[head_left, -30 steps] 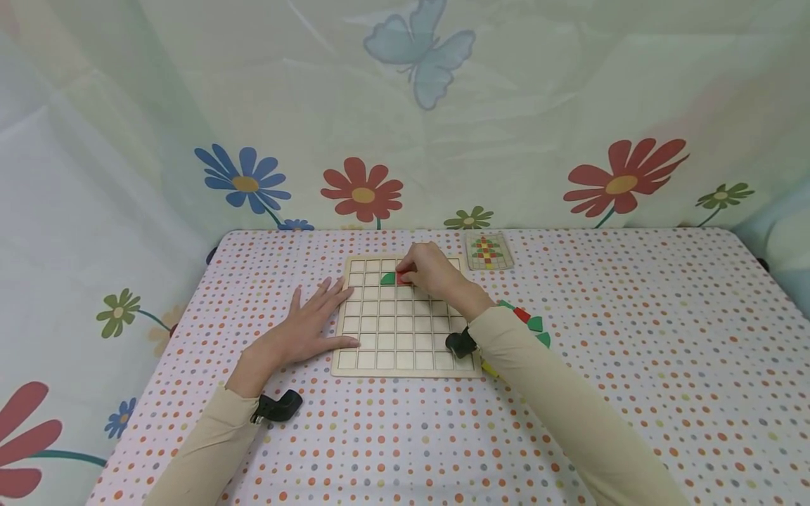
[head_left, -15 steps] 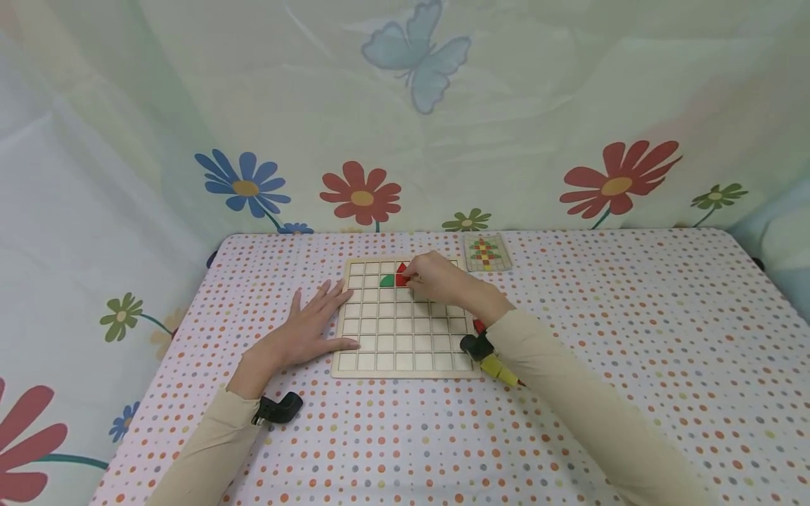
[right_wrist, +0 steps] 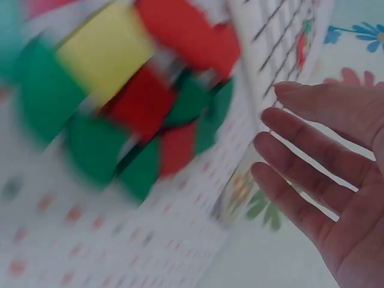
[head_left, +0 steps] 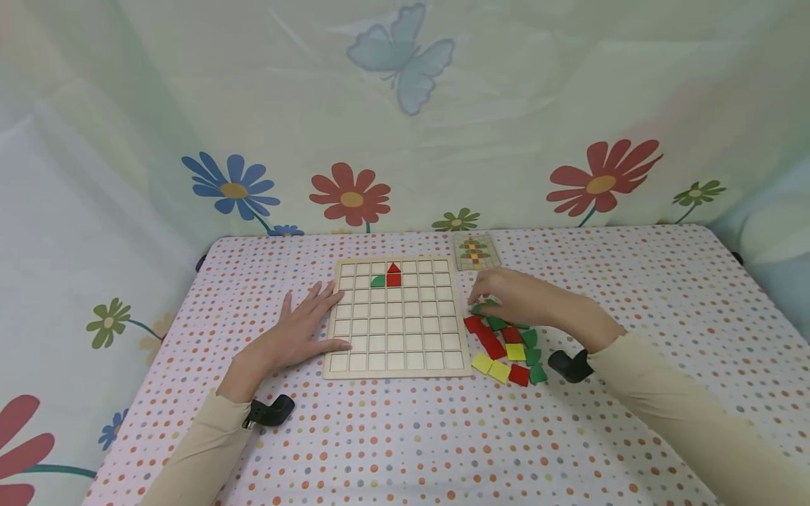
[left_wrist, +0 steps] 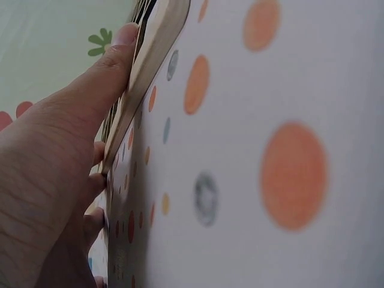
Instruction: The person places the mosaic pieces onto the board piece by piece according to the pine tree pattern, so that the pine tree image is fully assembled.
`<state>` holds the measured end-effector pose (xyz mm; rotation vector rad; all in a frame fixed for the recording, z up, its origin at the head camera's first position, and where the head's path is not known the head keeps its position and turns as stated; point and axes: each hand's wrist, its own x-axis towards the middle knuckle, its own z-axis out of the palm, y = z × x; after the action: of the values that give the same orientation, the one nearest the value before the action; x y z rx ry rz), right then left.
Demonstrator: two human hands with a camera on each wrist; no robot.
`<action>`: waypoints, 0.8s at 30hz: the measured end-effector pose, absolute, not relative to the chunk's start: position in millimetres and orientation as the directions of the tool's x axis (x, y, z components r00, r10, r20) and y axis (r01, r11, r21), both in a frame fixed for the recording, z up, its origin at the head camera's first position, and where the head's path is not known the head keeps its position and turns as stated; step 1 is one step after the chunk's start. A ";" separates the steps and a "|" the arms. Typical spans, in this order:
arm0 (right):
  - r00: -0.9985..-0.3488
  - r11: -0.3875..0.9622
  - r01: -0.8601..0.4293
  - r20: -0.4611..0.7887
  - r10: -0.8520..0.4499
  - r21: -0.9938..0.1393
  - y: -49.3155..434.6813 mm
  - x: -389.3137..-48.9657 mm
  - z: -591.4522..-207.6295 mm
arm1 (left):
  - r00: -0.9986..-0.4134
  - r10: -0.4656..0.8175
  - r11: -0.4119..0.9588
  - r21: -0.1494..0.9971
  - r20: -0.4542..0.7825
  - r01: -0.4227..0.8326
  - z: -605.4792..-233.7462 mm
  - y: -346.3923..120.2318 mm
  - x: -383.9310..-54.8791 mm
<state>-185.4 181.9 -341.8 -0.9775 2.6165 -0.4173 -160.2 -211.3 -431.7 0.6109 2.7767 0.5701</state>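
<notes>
A wooden grid board (head_left: 397, 375) lies on the table. In its upper cells are a red triangle (head_left: 394, 268), a red square (head_left: 394, 280) below it, and a green rounded piece (head_left: 378, 281) to the left. My left hand (head_left: 292, 337) rests at the board's left edge, fingers spread; its thumb (left_wrist: 99, 84) touches the rim in the left wrist view. My right hand (head_left: 522, 296) is over the far end of a pile of loose tiles, nearest a green piece (head_left: 484, 307). In the right wrist view its fingers (right_wrist: 312, 153) are loosely extended with nothing between them.
Right of the board lie several red tiles (head_left: 519, 374), yellow squares (head_left: 499, 371) and green rounded tiles (head_left: 530, 339), some overlapping. A pattern card (head_left: 462, 263) with a tree-like design lies behind them. The dotted tablecloth (head_left: 380, 443) reaches a floral backdrop.
My right hand has let go of the red triangle, now in the cell above the red square, and has moved right to the loose tiles. The left hand stays on the board's edge.
</notes>
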 end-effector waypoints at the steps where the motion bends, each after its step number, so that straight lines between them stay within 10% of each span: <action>1: -0.719 0.729 -0.579 -0.192 -0.668 -0.366 188.5 -184.6 -341.6 | -0.884 0.444 0.835 0.426 -0.149 0.348 -432.0 -211.4 -159.9; 24: -0.844 0.782 -0.362 -0.177 -0.506 -0.508 252.2 -181.0 -376.8 | -0.886 0.435 0.842 0.419 -0.157 0.339 -432.3 -212.4 -160.5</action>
<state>-181.0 252.2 -376.8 -0.6677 2.6702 -0.6719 -160.5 -212.4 -432.3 0.5932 2.7743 0.5648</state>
